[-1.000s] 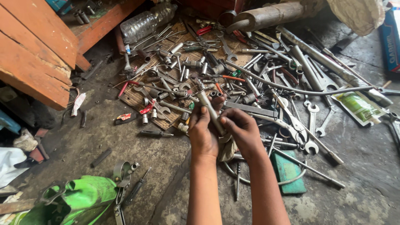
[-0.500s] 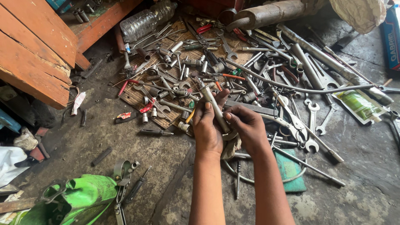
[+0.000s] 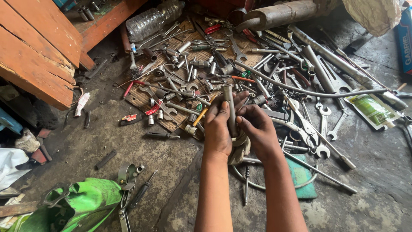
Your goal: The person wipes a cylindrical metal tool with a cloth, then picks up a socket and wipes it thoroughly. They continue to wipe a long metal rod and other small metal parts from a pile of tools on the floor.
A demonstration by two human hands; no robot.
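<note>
Steel-grey tube, slim and round, stands nearly upright between both hands above the floor. Left hand wraps its fingers round the lower part of the tube, thumb up along the shaft. Right hand pinches the tube from the other side, fingertips meeting it near the middle. A dirty rag hangs bunched under the two palms, touching both.

Beyond the hands: a dense scatter of sockets, spanners and rods lying on a woven mat. Combination spanners lie just right of the right hand. A long thin rod curves across the pile toward the right edge. A clear plastic bottle lies at the top of the mat, beside red-orange wooden planks at upper left. A large rusty pipe lies along the top. A green plastic panel sits at lower left, with pliers touching it. A teal cloth lies under the right forearm.
</note>
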